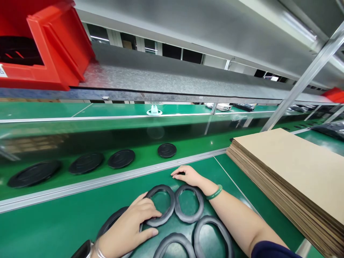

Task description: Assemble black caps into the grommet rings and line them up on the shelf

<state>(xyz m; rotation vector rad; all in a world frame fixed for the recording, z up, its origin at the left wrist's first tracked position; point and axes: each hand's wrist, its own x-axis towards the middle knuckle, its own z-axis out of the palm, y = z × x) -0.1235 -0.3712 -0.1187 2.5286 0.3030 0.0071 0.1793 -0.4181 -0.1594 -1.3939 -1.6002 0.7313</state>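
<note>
My left hand lies over the left rim of a black ring. Its index fingertip reaches into the ring's opening, and the thumb stretches out apart below. Part of another black ring shows from under this hand. My right hand, with a green bangle at the wrist, hovers just beyond a second whole ring, near the metal rail. Its fingers are loosely bent, the thumb apart, and nothing shows in them. Closer to me are two more rings, a lower one and a right one, cut off by the frame.
Black round discs lie on the green conveyor belt behind the metal rail. A tall stack of brown cardboard sheets stands at right. Overhead runs a metal shelf carrying a red bin; a slanted post stands right.
</note>
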